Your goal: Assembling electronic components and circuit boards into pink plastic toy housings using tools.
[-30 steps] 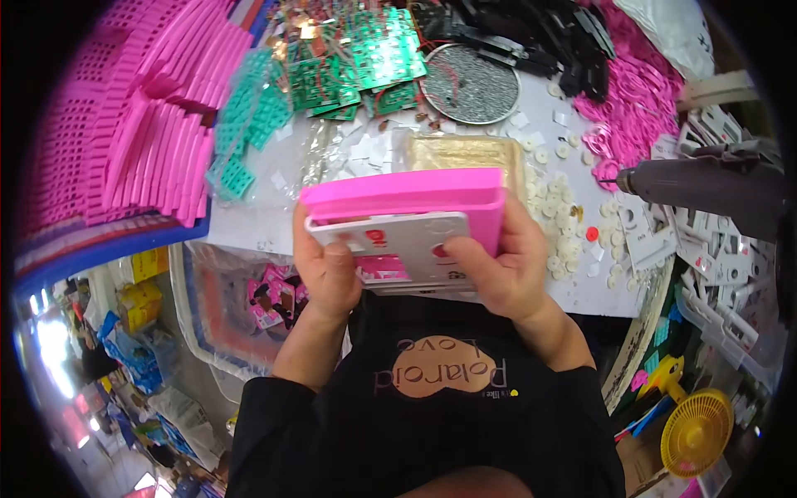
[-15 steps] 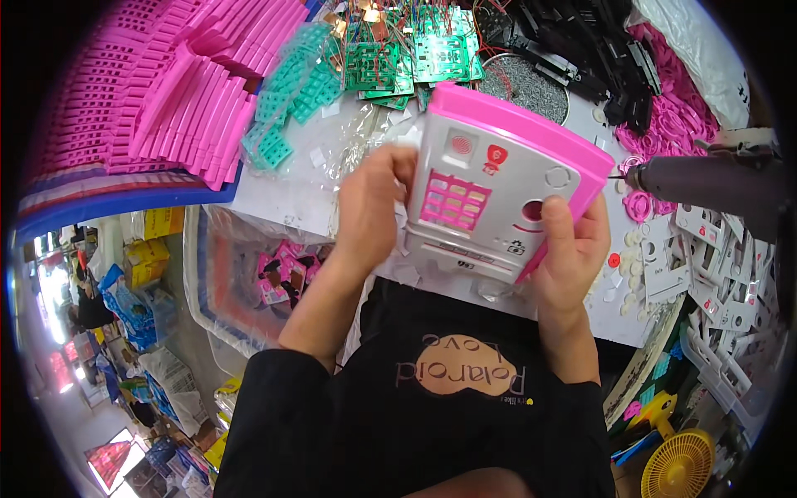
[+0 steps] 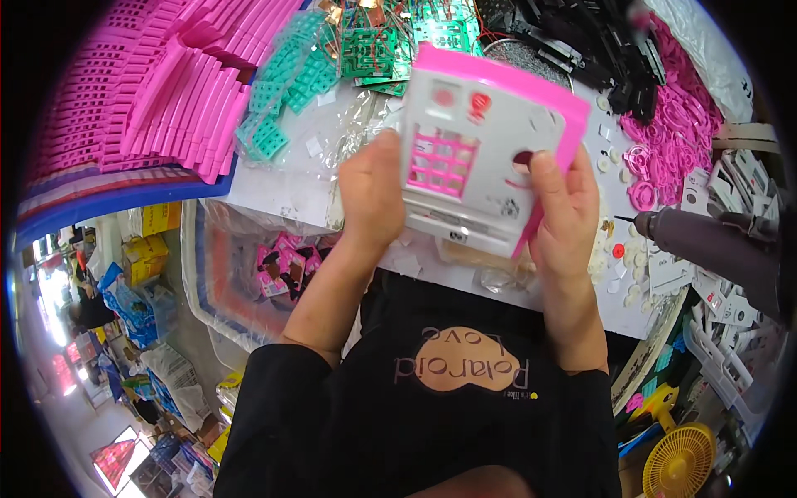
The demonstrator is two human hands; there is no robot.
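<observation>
Both of my hands hold a white and pink plastic toy panel [image 3: 498, 178] above the table, its printed face toward me. It has a pink keypad grid [image 3: 442, 163], a round hole and a red printed mark. My left hand [image 3: 371, 191] is closed at the panel's left edge, thumb up; its fingertips are hidden behind the panel. My right hand [image 3: 567, 216] grips the right edge, thumb on the front by the hole. Right of that hand, a dark electric screwdriver [image 3: 706, 245] points its bit toward the panel, apart from it.
Stacked pink plastic parts [image 3: 178, 116] fill a blue-rimmed bin at the left. Teal keypads [image 3: 286, 91], green circuit boards [image 3: 369, 54] and black parts [image 3: 602, 50] lie at the back. Pink rings [image 3: 677, 124] and white printed pieces [image 3: 730, 282] are at the right. A lined bin [image 3: 207, 274] stands lower left.
The panel has shifted left and away from me, blurred by motion. My left hand has come up against its edge. The screwdriver bit, earlier at the panel's right edge, is now apart and lower.
</observation>
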